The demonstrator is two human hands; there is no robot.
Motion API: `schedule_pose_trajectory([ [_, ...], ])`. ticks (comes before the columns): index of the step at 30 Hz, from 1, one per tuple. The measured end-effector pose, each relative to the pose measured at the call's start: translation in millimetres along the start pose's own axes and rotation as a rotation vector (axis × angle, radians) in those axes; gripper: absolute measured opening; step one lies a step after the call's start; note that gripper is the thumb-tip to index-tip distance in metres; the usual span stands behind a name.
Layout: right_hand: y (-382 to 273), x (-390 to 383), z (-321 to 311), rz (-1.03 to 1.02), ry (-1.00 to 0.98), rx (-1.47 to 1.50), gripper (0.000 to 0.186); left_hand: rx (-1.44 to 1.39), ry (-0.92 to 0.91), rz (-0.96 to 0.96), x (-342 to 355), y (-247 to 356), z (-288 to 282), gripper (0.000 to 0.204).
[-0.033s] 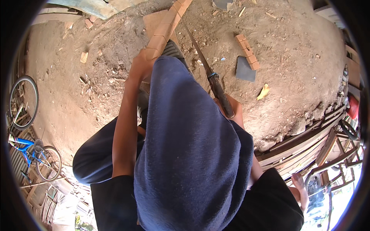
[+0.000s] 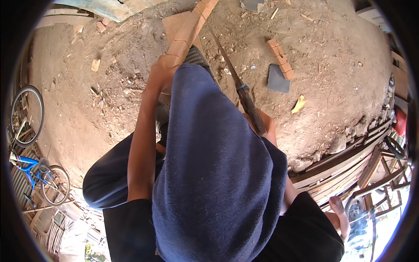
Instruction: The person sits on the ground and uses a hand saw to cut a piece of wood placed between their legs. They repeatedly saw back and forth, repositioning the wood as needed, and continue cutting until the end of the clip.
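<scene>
My left hand point(image 2: 160, 73) grips the near end of a long, notched strip of pale wood point(image 2: 188, 31) that runs up and away over the dirt ground. My right hand point(image 2: 267, 125), partly hidden by a blue cloth point(image 2: 214, 166), is closed on the dark handle of a long knife point(image 2: 246, 101). Its thin blade point(image 2: 221, 49) points up along the right side of the wood strip. The blue cloth hangs right under the camera and hides my lap and much of both arms. Dark trousers point(image 2: 107, 181) show at lower left.
A short notched wood piece point(image 2: 280, 59), a dark flat slab point(image 2: 278, 80) and a yellow scrap point(image 2: 299, 105) lie on the dirt to the right. Stacked planks point(image 2: 345, 163) edge the right side. Two bicycles point(image 2: 27, 114) point(image 2: 41, 174) stand at the left. Someone's bare foot point(image 2: 339, 215) shows at lower right.
</scene>
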State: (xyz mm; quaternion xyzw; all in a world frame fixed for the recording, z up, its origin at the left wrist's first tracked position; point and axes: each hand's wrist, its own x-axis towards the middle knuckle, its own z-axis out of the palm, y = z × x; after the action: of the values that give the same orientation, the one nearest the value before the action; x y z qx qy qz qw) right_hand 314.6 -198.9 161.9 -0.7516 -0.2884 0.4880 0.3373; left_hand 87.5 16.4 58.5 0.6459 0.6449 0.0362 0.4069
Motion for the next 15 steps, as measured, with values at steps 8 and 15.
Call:
schedule_pose_trajectory([
  [8,-7,11,-5,-0.021,-0.034,-0.077,0.014,-0.008,-0.021,-0.007,1,1,-1,0.069],
  [15,-11,2,-8,0.009,0.014,-0.025,0.018,0.064,0.024,0.004,10,-7,7,0.070],
])
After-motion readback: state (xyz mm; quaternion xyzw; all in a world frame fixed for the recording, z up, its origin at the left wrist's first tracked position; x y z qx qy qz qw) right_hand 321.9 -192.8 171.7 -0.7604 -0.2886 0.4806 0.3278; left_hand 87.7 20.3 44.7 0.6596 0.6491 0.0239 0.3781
